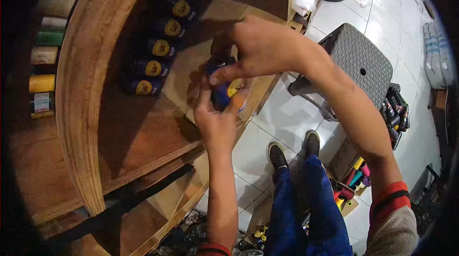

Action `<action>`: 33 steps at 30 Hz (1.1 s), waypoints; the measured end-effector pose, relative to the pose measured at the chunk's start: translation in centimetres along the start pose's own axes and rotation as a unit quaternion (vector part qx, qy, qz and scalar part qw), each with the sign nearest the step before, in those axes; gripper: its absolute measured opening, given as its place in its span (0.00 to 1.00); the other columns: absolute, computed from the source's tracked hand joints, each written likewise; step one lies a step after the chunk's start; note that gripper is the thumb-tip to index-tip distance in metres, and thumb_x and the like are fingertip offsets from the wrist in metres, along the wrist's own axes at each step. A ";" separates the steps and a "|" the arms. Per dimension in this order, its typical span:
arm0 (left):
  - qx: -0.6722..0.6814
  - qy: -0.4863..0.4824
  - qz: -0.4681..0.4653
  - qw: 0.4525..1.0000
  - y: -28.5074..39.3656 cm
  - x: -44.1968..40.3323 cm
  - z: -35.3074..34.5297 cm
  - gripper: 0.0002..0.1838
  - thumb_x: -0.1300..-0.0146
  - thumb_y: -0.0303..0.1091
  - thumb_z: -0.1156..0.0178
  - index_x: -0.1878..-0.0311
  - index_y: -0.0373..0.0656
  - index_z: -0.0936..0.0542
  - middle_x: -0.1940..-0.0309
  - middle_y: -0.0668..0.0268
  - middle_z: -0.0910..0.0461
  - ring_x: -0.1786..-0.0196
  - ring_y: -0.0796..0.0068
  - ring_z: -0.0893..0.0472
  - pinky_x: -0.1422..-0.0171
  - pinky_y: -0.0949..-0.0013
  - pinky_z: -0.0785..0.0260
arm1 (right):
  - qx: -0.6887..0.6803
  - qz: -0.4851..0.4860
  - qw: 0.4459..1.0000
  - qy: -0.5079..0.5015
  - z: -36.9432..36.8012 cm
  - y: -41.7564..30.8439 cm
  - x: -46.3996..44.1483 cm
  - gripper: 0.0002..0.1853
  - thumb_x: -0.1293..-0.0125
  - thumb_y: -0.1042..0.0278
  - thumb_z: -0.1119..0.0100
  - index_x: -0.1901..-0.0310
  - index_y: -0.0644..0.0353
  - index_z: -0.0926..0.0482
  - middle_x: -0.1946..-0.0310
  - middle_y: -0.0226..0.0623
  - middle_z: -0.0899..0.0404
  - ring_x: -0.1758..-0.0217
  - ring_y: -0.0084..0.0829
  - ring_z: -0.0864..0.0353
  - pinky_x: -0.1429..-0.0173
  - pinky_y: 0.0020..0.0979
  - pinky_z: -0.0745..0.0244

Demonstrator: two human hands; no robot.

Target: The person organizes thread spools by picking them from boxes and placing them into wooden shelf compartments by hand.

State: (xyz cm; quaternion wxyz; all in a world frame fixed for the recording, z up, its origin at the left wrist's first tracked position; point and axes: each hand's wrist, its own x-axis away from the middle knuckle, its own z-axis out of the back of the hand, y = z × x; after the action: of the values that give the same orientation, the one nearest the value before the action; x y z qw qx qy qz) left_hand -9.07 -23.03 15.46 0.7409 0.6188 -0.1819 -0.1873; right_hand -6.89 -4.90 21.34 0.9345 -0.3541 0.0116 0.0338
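Hands (217, 124) (267, 48) at blue cylinder (221, 97), wooden shelf (138, 148)

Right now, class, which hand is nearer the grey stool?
Right: the right hand is left of the grey stool in view; the left hand is farther left and lower.

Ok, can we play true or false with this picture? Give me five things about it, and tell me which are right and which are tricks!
1. The left hand is holding a dark blue item with a yellow label. True.
2. The stool is bright red. False: it is grey.
3. The floor has white tiles. True.
4. The row of blue items sits on top of the stool. False: it is inside the wooden shelf unit.
5. The person's trousers are yellow. False: they are blue.
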 end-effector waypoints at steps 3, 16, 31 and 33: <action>-0.065 0.008 -0.054 0.996 -1.9 -1.8 -1.0 0.38 0.49 0.34 0.29 0.38 0.31 0.35 0.45 0.55 0.28 0.43 0.64 0.28 0.37 0.65 0.38 | 0.066 -0.040 0.997 0.033 0.1 0.3 -0.9 0.25 0.45 0.44 0.36 0.66 0.64 0.17 0.75 0.52 0.21 0.67 0.49 0.20 0.64 0.41 0.24; -0.419 0.137 -0.151 0.885 -4.0 -3.8 -2.2 0.29 0.44 0.37 0.40 0.42 0.29 0.32 0.45 0.46 0.30 0.40 0.46 0.32 0.35 0.53 0.41 | 0.237 0.020 0.938 0.253 2.7 5.7 -13.3 0.15 0.38 0.60 0.45 0.60 0.64 0.19 0.68 0.51 0.20 0.62 0.46 0.18 0.60 0.40 0.22; -0.355 0.123 -0.142 0.916 -4.9 -4.0 -2.2 0.27 0.40 0.29 0.42 0.38 0.32 0.36 0.41 0.45 0.32 0.38 0.49 0.31 0.35 0.58 0.38 | -0.047 -0.110 0.919 0.376 -4.4 8.1 -15.6 0.14 0.36 0.66 0.51 0.55 0.64 0.22 0.58 0.49 0.19 0.56 0.43 0.17 0.55 0.39 0.21; -0.351 0.128 -0.139 0.917 -4.4 -3.8 -2.5 0.28 0.44 0.29 0.40 0.40 0.31 0.34 0.43 0.46 0.30 0.40 0.48 0.31 0.36 0.55 0.38 | -0.146 -0.222 0.914 0.306 -4.5 7.1 -14.3 0.14 0.36 0.65 0.50 0.55 0.65 0.22 0.59 0.51 0.20 0.55 0.45 0.18 0.52 0.41 0.22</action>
State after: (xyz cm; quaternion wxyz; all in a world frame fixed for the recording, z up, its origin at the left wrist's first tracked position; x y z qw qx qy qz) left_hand -11.30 -19.72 10.56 0.8939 0.3565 0.0803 -0.2596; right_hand -21.65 -3.34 13.93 0.8065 -0.4733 0.2128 -0.2832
